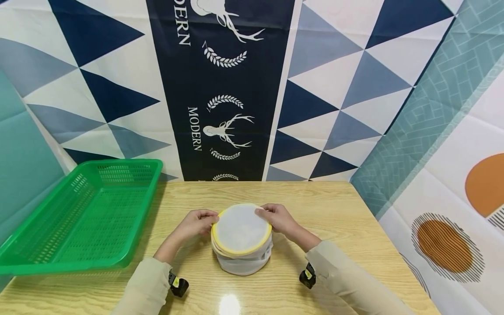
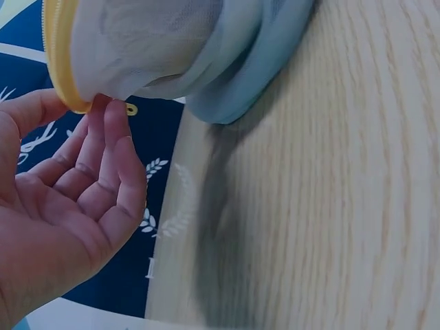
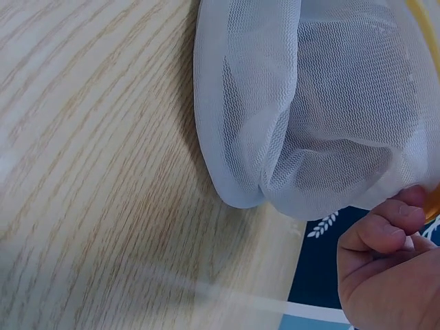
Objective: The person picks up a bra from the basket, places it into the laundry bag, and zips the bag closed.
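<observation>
A round white mesh laundry bag (image 1: 242, 231) with a yellow zipper rim stands on the wooden table in the head view, its soft side wall slumped in folds. My left hand (image 1: 200, 222) pinches the rim at its left between thumb and fingers. On the opposite side, my right hand (image 1: 278, 218) grips the rim, thumb lying over the top panel. The left wrist view shows the yellow zipper (image 2: 62, 55) at the left fingertips, with a small yellow zipper pull (image 2: 131, 109) behind them. Creased mesh (image 3: 350, 89) fills the top of the right wrist view, beside the curled right fingers.
To the left, a green plastic basket (image 1: 135, 227) with perforated walls sits on the table (image 1: 327, 205). A patterned cloth (image 1: 220, 83) hangs behind the table's back edge. More patterned cloth (image 1: 425, 192) borders the right side.
</observation>
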`<state>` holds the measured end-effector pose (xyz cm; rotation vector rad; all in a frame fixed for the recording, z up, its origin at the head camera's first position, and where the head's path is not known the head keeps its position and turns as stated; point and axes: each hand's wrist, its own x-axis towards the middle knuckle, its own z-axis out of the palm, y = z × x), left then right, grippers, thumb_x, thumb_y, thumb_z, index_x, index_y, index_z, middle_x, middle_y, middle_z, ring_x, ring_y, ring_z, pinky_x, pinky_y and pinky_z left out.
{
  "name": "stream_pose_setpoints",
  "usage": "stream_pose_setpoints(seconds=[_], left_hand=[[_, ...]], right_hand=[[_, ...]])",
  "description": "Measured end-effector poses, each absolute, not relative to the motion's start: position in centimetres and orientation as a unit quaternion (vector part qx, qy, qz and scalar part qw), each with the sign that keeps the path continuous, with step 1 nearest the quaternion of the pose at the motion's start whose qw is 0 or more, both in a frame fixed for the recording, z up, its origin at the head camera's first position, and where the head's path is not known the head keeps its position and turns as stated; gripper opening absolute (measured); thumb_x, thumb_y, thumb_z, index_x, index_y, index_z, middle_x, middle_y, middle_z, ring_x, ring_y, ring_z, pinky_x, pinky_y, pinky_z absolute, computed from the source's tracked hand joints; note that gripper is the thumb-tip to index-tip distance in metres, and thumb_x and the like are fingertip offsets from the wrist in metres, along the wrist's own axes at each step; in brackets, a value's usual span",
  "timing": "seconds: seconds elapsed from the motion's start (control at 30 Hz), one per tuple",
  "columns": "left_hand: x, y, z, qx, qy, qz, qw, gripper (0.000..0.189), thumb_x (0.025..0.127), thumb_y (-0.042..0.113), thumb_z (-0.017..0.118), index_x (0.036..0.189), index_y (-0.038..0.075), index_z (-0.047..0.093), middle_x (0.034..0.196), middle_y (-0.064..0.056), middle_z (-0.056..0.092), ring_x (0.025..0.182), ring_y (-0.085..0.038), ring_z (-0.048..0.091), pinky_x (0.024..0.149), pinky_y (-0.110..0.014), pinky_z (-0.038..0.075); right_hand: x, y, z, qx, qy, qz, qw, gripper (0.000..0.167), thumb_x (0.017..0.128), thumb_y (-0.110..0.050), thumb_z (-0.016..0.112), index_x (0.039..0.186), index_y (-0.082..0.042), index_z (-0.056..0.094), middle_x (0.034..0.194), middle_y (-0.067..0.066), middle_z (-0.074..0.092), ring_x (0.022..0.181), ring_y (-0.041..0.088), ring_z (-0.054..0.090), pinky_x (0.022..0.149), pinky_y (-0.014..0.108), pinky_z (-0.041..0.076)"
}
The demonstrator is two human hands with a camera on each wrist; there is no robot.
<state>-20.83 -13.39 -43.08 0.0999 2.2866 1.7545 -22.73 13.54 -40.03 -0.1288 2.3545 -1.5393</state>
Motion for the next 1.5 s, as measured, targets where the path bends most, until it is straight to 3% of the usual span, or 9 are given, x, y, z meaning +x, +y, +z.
stream_pose_setpoints(seconds=[0.3, 0.5, 0.73, 1.0, 1.3, 1.5], left_hand=[[-22.5, -11.9, -43.7, -0.025, 0.791, 0.6, 0.12, 0.038, 0.095, 0.032, 0.053, 0.116, 0.001, 0.062, 0.097, -0.01, 0.068, 0.077, -0.011, 0.062, 0.066, -0.025, 0.052], [-23.3, -11.4, -43.7, -0.038, 0.801, 0.582, 0.133, 0.039, 0.095, 0.033, 0.052, 0.12, 0.004, 0.061, 0.11, -0.01, 0.066, 0.088, -0.015, 0.064, 0.075, -0.03, 0.053], [-23.7, -11.2, -43.6, -0.009, 0.783, 0.601, 0.16, 0.033, 0.099, 0.024, 0.045, 0.124, 0.011, 0.061, 0.125, -0.011, 0.06, 0.1, -0.016, 0.062, 0.081, -0.031, 0.052], [-23.8, -12.1, -43.7, 0.068, 0.763, 0.614, 0.188, 0.035, 0.101, 0.017, 0.04, 0.131, 0.006, 0.054, 0.133, -0.015, 0.054, 0.108, -0.015, 0.059, 0.085, -0.03, 0.052], [-23.8, -12.5, -43.6, 0.063, 0.771, 0.608, 0.179, 0.032, 0.1, 0.018, 0.044, 0.124, 0.003, 0.058, 0.127, -0.016, 0.058, 0.095, -0.009, 0.062, 0.078, -0.027, 0.053], [-23.5, -12.1, -43.1, 0.052, 0.773, 0.613, 0.157, 0.032, 0.099, 0.018, 0.047, 0.122, 0.001, 0.06, 0.119, -0.016, 0.063, 0.075, -0.006, 0.057, 0.069, -0.022, 0.049]], right_hand=[[-22.4, 13.5, -40.0, -0.059, 0.819, -0.549, 0.159, 0.037, 0.091, -0.032, 0.058, 0.112, -0.002, 0.063, 0.066, -0.002, 0.061, 0.041, 0.007, 0.031, 0.04, 0.021, 0.026], [-22.4, 13.6, -40.1, -0.062, 0.815, -0.552, 0.166, 0.036, 0.092, -0.031, 0.057, 0.114, -0.002, 0.062, 0.064, -0.003, 0.06, 0.039, 0.008, 0.029, 0.04, 0.022, 0.026], [-22.4, 13.5, -40.2, -0.069, 0.812, -0.556, 0.166, 0.038, 0.093, -0.031, 0.057, 0.116, 0.0, 0.06, 0.065, -0.003, 0.06, 0.039, 0.008, 0.03, 0.04, 0.022, 0.025], [-22.3, 13.4, -40.0, -0.066, 0.814, -0.557, 0.152, 0.035, 0.092, -0.028, 0.057, 0.113, 0.0, 0.062, 0.067, -0.002, 0.061, 0.042, 0.007, 0.036, 0.04, 0.021, 0.028], [-22.3, 13.3, -39.9, -0.057, 0.81, -0.563, 0.151, 0.034, 0.093, -0.028, 0.056, 0.112, 0.0, 0.061, 0.071, 0.0, 0.064, 0.044, 0.007, 0.043, 0.041, 0.022, 0.031], [-22.4, 13.1, -40.2, -0.032, 0.808, -0.57, 0.147, 0.04, 0.092, -0.035, 0.056, 0.119, -0.006, 0.06, 0.093, 0.008, 0.068, 0.062, 0.008, 0.061, 0.051, 0.024, 0.05]])
